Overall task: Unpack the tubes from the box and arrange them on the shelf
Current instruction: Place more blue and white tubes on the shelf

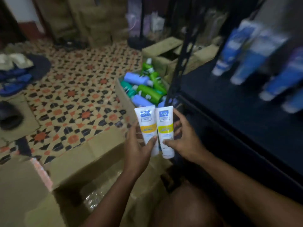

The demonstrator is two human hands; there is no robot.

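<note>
Two white tubes with yellow bands stand side by side, caps down, in front of me. My left hand (137, 146) grips the left tube (147, 123), thumb across its front. My right hand (183, 138) grips the right tube (165, 126), thumb on its lower part and fingers behind it. Both tubes hang above the open cardboard box (91, 164), whose inside shows clear plastic wrap. The dark metal shelf (229, 102) stands just to the right, with several blue and white tubes (246, 59) lying on it, blurred.
A second carton (124, 95) full of green and light-blue bottles sits on the patterned tile floor beside the shelf post (178, 68). More cartons stand behind it. Clothes and sandals lie at the left. My knee is at the bottom.
</note>
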